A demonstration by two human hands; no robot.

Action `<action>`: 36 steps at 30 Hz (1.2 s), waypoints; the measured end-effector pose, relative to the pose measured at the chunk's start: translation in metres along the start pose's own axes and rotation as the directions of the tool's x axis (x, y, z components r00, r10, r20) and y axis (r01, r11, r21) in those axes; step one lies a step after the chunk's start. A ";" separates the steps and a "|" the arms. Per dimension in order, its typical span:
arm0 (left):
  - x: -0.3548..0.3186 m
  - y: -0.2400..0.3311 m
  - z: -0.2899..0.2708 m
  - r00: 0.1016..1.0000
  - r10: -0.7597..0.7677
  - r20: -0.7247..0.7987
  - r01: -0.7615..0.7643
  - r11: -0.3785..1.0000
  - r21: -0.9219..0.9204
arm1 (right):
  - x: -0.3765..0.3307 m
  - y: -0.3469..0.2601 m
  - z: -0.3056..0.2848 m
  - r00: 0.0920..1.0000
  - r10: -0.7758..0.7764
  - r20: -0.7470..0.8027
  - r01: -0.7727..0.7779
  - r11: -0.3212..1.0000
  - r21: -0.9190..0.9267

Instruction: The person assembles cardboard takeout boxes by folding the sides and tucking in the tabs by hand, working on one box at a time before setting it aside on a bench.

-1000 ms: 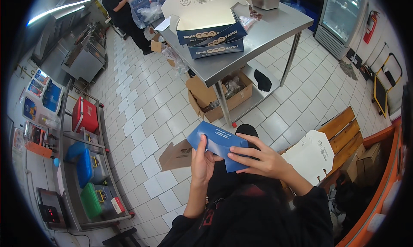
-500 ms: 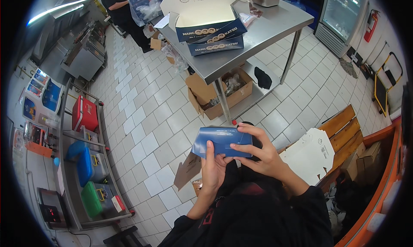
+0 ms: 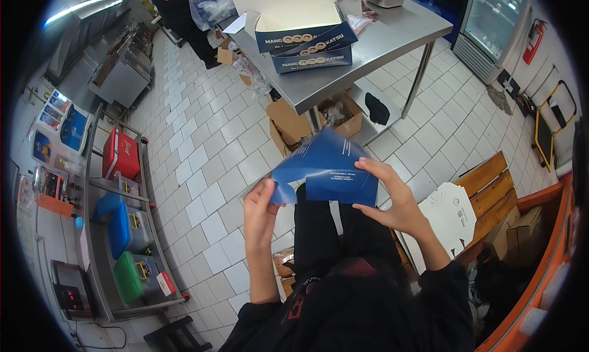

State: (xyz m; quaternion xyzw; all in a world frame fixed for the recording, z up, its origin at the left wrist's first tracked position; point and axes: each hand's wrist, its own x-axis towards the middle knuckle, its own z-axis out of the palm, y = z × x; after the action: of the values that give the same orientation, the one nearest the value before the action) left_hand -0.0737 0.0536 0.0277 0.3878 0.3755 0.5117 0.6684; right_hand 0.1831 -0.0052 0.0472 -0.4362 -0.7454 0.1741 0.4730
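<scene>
Over my lap I hold a partly folded blue carton (image 3: pixel 340 183) with small white print, its panels bent at angles to each other. My left hand (image 3: pixel 260 212) pinches the carton's left corner between thumb and fingers. The right edge is in my right hand (image 3: pixel 396 195), fingers on top and thumb underneath. Beside me on the right, flat white carton blanks (image 3: pixel 445 220) lie on a wooden slatted bench (image 3: pixel 489 183). Ahead, folded dark blue cartons (image 3: pixel 313 61) are stacked on a steel table (image 3: pixel 392 36), the top one with its white lid raised.
Under the table is an open brown cardboard box (image 3: pixel 288 125). A rack (image 3: pixel 165 284) on the left carries a red cooler (image 3: pixel 120 154) and lidded bins. Another person (image 3: pixel 184 24) stands at the far left. A glass-door fridge (image 3: pixel 491 21) and a folded trolley (image 3: pixel 546 134) stand right.
The carton has opened out from a compact folded shape into wider angled panels. My hands have moved apart, the left one outward to its left corner, the right one to its right edge.
</scene>
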 end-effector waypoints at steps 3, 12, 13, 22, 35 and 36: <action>0.008 0.001 -0.005 0.984 -0.145 0.106 0.164 0.963 -0.213 | 0.002 0.006 0.000 0.996 -0.086 -0.001 0.085 0.988 -0.130; -0.013 -0.047 0.044 0.970 0.221 -0.101 -0.179 0.931 0.318 | -0.005 0.005 0.014 0.983 -0.046 -0.175 0.037 0.998 -0.055; -0.012 -0.047 0.043 0.964 0.243 -0.104 -0.193 0.916 0.352 | -0.005 0.008 0.008 0.986 -0.049 -0.161 0.043 0.998 -0.045; -0.007 -0.064 0.058 0.982 0.140 -0.128 -0.130 0.988 0.079 | -0.006 0.004 0.033 0.977 0.001 -0.212 -0.005 1.000 -0.015; -0.027 -0.024 0.080 0.939 0.235 0.249 -0.242 0.970 -0.005 | 0.012 0.016 0.034 0.928 0.272 -0.256 -0.265 0.962 0.061; -0.028 -0.013 0.080 0.891 0.374 0.257 -0.428 0.881 0.201 | 0.022 0.020 0.027 0.905 0.319 -0.280 -0.282 0.945 0.167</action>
State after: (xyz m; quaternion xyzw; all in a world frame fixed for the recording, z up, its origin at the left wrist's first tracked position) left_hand -0.0018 0.0136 0.0524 0.5911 0.2753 0.5436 0.5284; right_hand 0.1661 0.0277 0.0330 -0.5377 -0.5757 0.2213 0.5749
